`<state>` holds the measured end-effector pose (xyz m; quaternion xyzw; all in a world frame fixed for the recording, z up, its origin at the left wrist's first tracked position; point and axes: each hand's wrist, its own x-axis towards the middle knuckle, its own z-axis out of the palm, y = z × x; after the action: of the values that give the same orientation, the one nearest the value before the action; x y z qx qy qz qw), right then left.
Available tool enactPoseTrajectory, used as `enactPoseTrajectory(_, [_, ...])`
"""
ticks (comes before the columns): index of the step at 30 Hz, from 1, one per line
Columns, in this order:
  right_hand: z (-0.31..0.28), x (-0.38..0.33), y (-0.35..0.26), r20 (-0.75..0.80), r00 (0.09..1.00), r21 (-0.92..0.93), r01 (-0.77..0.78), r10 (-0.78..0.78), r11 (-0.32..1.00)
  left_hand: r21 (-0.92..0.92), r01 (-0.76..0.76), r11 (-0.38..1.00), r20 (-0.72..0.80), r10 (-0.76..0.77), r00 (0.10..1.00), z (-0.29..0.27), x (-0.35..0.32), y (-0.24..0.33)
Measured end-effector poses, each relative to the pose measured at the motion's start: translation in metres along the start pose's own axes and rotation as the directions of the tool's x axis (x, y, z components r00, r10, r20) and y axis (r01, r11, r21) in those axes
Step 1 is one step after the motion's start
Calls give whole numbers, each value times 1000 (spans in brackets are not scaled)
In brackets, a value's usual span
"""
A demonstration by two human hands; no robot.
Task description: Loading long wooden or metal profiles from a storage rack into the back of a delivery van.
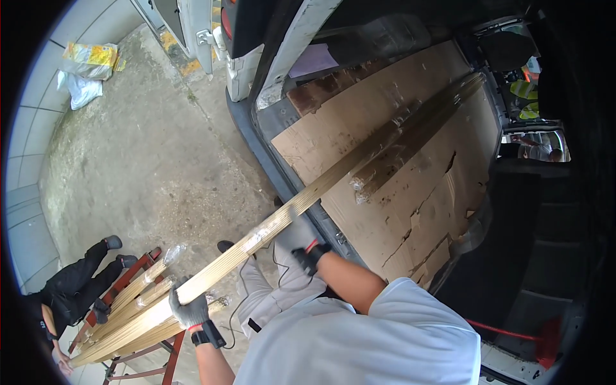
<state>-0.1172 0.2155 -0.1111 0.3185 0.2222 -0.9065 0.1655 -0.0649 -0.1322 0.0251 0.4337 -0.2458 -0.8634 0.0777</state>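
A long bundle of thin gold-coloured strips [256,237], wrapped in places with clear plastic, runs slantwise from the lower left into the van's cargo bay. My left hand [189,311], in a grey glove, is closed around the bundle's edge near the rack. Farther along, beside the van's sill, my right hand [300,230] in a grey glove grips the same bundle; its fingers are partly hidden and a little blurred. A co-worker's hand [63,363] is at the bundle's lower-left end. Other wrapped strips [378,176] lie on cardboard [410,224] inside the van.
A red-brown metal rack [172,359] on the left bears several more strip bundles [144,282]. The co-worker [70,282] in dark clothes is beside it. Bags [90,64] lie by the tiled wall. The van's sill [256,144] edges the cargo bay, and a red bar [507,330] is at lower right.
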Motion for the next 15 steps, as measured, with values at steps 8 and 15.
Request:
enactPoseTrajectory(8, [-27,38,-163,-375,915,136,210,-146,968,87,-92,992,126,81,989,-67,5,77])
enactPoseTrajectory(15, [31,4,-93,-113,993,297,51,-18,953,128,175,976,215,-200,956,12,-24,-56])
